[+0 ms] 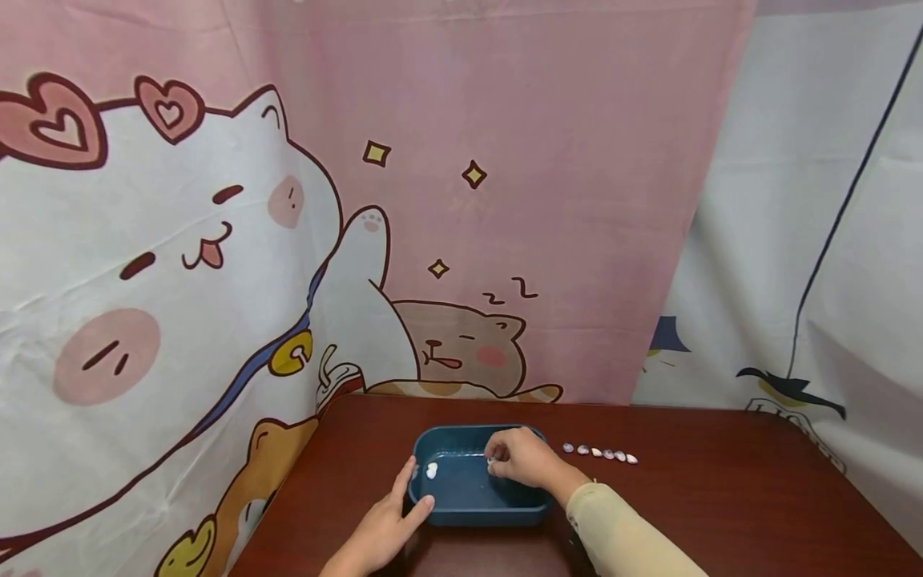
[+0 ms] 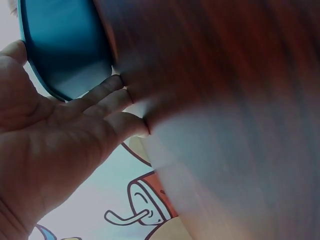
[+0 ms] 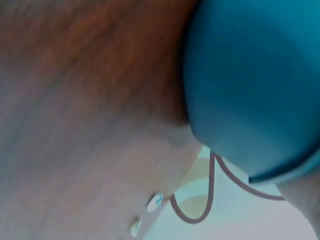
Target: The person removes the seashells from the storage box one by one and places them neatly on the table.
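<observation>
A blue rectangular tray (image 1: 485,517) stands on the table. My left hand (image 1: 385,525) steadies its left end, fingers extended and thumb at the near left corner; in the left wrist view the fingers of that hand (image 2: 60,130) spread along the tray's outside (image 2: 70,55). Inside the tray, at the left, lies a small white shell-like piece (image 1: 431,470), possibly two touching. Over the tray's right half, my right hand (image 1: 525,458) pinches a small whitish shell-like piece (image 1: 492,461), mostly hidden by the fingertips. The right wrist view catches only a sliver of that hand beyond the tray wall (image 3: 245,95).
To the right of the tray, several small white and purplish shell-like pieces (image 1: 609,454) lie in a row on the dark red-brown table (image 1: 707,497). A printed cartoon cloth (image 1: 577,200) hangs behind the table and along its left side.
</observation>
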`<state>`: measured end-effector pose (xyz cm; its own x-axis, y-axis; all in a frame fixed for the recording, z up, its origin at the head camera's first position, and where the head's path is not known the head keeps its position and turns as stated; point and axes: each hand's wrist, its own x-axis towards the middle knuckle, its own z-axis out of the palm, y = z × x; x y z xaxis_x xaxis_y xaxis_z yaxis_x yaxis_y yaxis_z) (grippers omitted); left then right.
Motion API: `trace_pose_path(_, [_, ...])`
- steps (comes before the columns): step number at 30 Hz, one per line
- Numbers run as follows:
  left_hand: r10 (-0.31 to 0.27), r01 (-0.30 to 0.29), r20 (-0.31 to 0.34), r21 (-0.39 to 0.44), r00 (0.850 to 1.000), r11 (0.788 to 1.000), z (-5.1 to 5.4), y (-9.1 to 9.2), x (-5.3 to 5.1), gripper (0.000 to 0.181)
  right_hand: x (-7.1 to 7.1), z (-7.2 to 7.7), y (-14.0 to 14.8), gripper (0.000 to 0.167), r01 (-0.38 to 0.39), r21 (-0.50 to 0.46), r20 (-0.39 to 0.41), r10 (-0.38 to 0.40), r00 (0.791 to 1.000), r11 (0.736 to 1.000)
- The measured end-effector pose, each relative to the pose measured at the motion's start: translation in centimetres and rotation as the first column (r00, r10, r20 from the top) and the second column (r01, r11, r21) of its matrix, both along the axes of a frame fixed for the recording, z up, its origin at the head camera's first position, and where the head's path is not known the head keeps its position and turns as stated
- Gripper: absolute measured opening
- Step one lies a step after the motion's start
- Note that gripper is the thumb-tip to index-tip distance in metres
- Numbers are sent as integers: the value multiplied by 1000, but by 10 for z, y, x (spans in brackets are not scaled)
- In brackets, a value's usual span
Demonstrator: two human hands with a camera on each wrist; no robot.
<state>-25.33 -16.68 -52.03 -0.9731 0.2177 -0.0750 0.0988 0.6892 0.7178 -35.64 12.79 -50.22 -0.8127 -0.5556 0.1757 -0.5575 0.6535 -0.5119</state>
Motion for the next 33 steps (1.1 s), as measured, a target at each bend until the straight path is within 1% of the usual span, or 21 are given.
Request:
trace_pose_path(6, [5,-5,-2,0,1000,1000,0,0,1,86,-1,10,13,15,65,-19,-13,-66,998,998])
trace_pose_path(15, [11,-11,16,2,1000,1000,2,-1,0,86,-3,27,40,15,114,-87,-35,-117,992,990])
trace_pose_path(18, [11,-11,23,3,1000,1000,1,0,0,87,-6,29,54,14,135,-84,-46,-139,989,987])
trace_pose_path(20, [9,-9,26,2,1000,1000,1,0,0,87,-8,29,66,14,159,-83,-37,-163,986,984])
trace_pose_path(22, [7,-7,24,2,1000,1000,1,0,0,88,-10,31,80,14,190,-92,-7,-191,982,977])
trace_pose_path(25, [10,-10,15,5,1000,1000,2,0,0,88,-11,34,104,14,250,-97,18,-250,968,963])
trace_pose_path(29, [13,-13,8,8,1000,1000,3,0,0,88,-7,35,145,14,307,-63,-21,-309,951,950])
trace_pose_path(31, [12,-12,9,7,1000,1000,2,-1,0,87,-3,30,167,14,324,-31,-43,-325,945,946])
trace_pose_path(33, [11,-11,9,7,1000,1000,2,-2,0,87,1,23,186,15,346,0,-42,-346,937,938])
